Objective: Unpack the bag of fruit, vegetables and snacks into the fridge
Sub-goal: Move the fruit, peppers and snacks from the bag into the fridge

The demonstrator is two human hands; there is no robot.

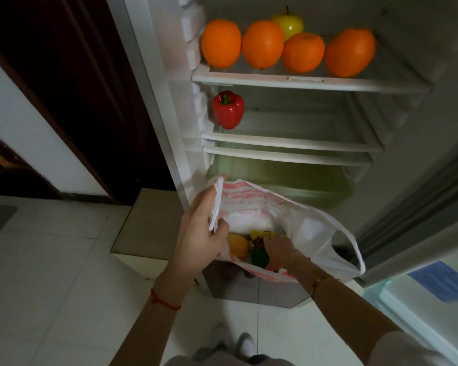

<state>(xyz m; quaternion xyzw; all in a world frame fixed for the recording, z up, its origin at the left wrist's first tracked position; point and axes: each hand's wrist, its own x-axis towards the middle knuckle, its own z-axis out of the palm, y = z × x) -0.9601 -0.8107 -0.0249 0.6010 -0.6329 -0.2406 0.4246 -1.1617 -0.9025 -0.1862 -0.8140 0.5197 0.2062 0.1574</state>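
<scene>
Bag, lower centre below fridge: left hand grip pinches its handle, right hand inside, grip state unclear; best hold mouth wide, lift green item cleanly.

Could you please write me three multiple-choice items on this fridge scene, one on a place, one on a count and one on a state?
1. Where does the red pepper sit?
A. on the top shelf
B. at the left of the second shelf
C. in the bag

2. How many oranges are on the top shelf?
A. two
B. four
C. six

3. What is the left hand doing?
A. gripping the handle of the plastic bag
B. resting on the shelf
C. hanging free

Answers:
1 B: the pepper sits alone at the shelf's left end.
2 B: four stand in a row before a yellow apple.
3 A: its fingers curl round the handle while the right hand reaches inside.
</scene>
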